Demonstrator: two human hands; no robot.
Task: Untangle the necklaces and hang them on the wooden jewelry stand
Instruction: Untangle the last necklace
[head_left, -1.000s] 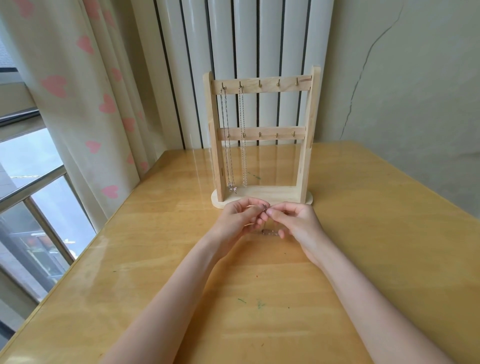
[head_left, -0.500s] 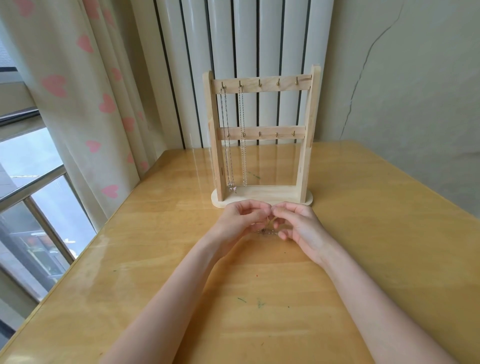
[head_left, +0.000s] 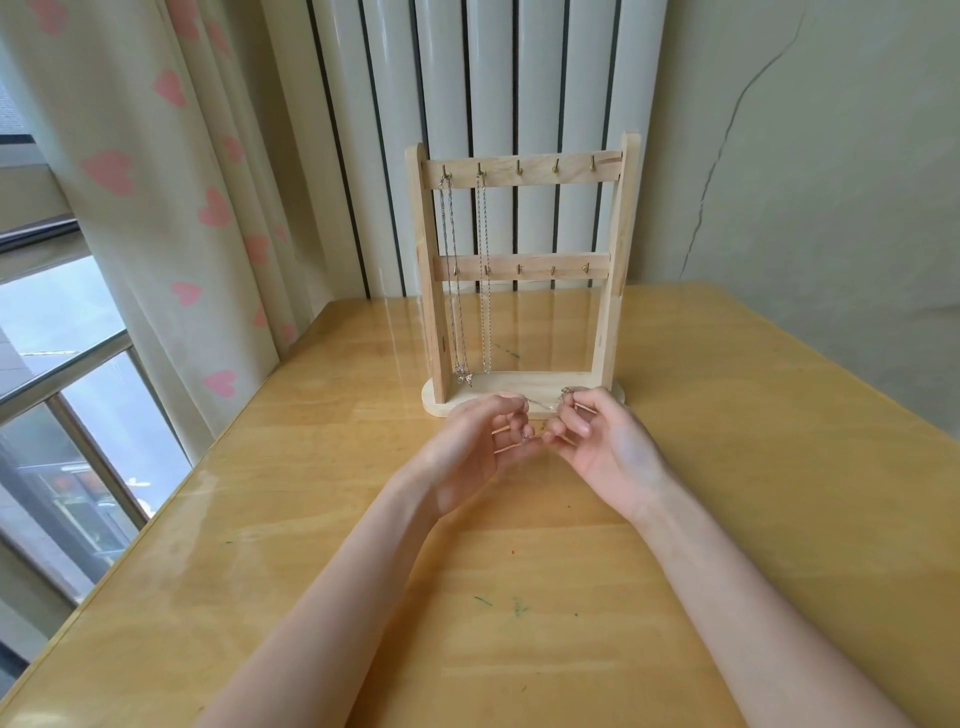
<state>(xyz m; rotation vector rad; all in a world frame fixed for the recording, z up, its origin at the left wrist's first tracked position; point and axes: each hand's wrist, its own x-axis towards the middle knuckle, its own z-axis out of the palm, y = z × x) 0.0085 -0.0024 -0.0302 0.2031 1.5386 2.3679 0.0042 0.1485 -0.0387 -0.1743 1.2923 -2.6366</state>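
A wooden jewelry stand (head_left: 612, 270) with two hook rails stands at the back of the table. Two silver necklaces hang from its top rail: one (head_left: 451, 280) on the leftmost hook, another (head_left: 484, 280) on the second hook. Just in front of the stand's base, my left hand (head_left: 478, 447) and my right hand (head_left: 602, 447) face each other with curled fingers. Between them they pinch a thin silver chain (head_left: 543, 404), stretched from fingertips to fingertips. More of the chain bunches between the lower fingers.
The yellow wooden table (head_left: 727, 519) has small green marks near its front. A curtain with pink hearts (head_left: 156, 208) and a window are on the left. A white radiator (head_left: 519, 78) stands behind the stand, and a cracked wall is on the right.
My hands have drawn a little apart and turned palms inward. The chain now shows stretched between them.
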